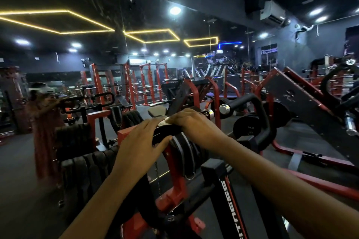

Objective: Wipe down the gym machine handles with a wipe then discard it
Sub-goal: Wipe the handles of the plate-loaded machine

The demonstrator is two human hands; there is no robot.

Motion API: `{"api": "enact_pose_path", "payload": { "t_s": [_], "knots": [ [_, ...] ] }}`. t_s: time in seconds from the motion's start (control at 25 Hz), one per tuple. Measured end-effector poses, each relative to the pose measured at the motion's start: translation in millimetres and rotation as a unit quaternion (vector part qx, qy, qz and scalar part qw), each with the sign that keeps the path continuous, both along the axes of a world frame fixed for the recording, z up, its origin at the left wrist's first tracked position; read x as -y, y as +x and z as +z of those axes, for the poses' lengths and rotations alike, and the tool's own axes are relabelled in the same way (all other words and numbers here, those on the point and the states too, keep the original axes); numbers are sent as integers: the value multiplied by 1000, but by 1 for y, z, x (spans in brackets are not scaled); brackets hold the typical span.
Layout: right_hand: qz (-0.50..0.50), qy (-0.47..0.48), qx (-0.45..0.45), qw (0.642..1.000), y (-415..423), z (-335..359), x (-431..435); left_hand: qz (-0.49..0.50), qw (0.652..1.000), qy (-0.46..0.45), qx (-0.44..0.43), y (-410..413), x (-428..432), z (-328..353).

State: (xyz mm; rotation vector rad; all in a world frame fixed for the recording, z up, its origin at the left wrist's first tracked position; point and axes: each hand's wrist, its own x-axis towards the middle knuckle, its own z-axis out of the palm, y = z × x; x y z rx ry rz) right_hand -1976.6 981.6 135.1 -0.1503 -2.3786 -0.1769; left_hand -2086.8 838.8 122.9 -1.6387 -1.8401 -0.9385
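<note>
Pretty sure I'm mid-wipe here, nowhere near the discard part. The machine (124,134) in front of me is a red frame, and its black handle (165,133) runs across between my hands. My left hand (139,141) grips the handle, fingers over the top and thumb hooked underneath, basically steadying it. My right hand (192,124) is curled over the handle just beside it, clamping the wipe (162,122) onto the bar. Only a small white corner pokes out between my two hands.

Next move as I see it is to drag the wipe along toward the right end. Then I shift the left hand so the patch under it gets done too. That probably needs firm pressure and a bit of a twist to reach the underside.

Around me there's a big angled sled (291,95) off to the right and a looped black bar (246,100) just behind my right wrist. There are also plates (184,151) right under the handle, touching it or not, can't tell. Those plates crowd the underside, and the looped bar looks easy to knock with my forearm. A thin chain (156,170) dangles lower down. No bin in sight, so I'd have to go hunting for one.
</note>
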Motion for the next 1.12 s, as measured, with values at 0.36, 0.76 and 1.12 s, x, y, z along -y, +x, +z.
{"api": "enact_pose_path", "payload": {
  "t_s": [0.36, 0.76, 1.12],
  "knots": [
    [-53, -40, -39, 997, 37, -4, -96, 109, 970, -94, -194, 25, -79, 12],
    [32, -453, -276, 847, 38, -55, -111, 156, 942, -27, -295, 9, -89, -6],
    [52, -501, -303, 809, 21, -55, -116, 185, 942, -34, -277, 10, -89, -6]
  ]
}}
